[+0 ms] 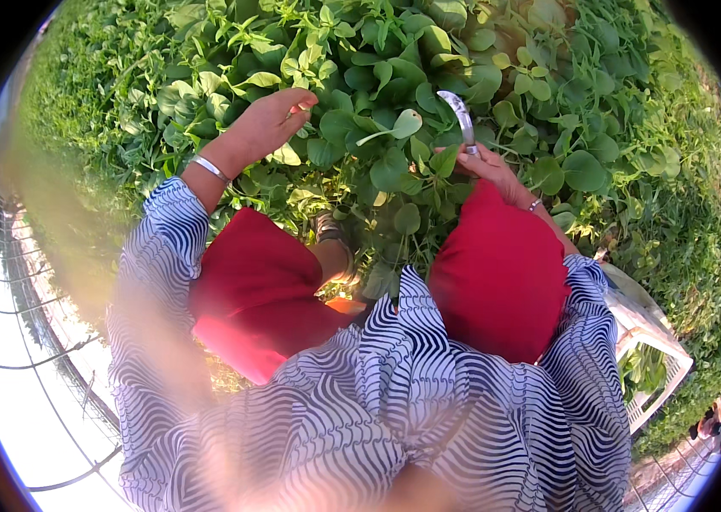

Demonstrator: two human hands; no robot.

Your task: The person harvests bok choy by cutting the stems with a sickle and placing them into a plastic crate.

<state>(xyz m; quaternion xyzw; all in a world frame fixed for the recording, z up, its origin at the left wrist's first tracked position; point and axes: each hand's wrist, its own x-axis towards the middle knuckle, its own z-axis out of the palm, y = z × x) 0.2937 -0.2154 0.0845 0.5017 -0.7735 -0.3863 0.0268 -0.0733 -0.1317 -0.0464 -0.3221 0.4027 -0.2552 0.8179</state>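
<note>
My left hand (pixel 271 125) is above the leafy green plants (pixel 392 70), thumb and fingers a little apart, with nothing visible between them. A metal band circles that wrist. In my right hand (pixel 494 171) is a small sickle (pixel 461 115), its curved blade pointing up and to the left over the leaves. Part of this hand is hidden behind my right knee. Between the hands, a single pale leaf (pixel 406 125) shows its underside and stalk; whether it is loose in the air or resting on the plants, I cannot tell.
Beside me on the right stands a white plastic crate (pixel 680 358) with green leaves in it. My red-clad knees (pixel 258 256) are bent close to the plants, a shoe (pixel 329 227) between them. Wire fencing (pixel 34 365) curves along the far left.
</note>
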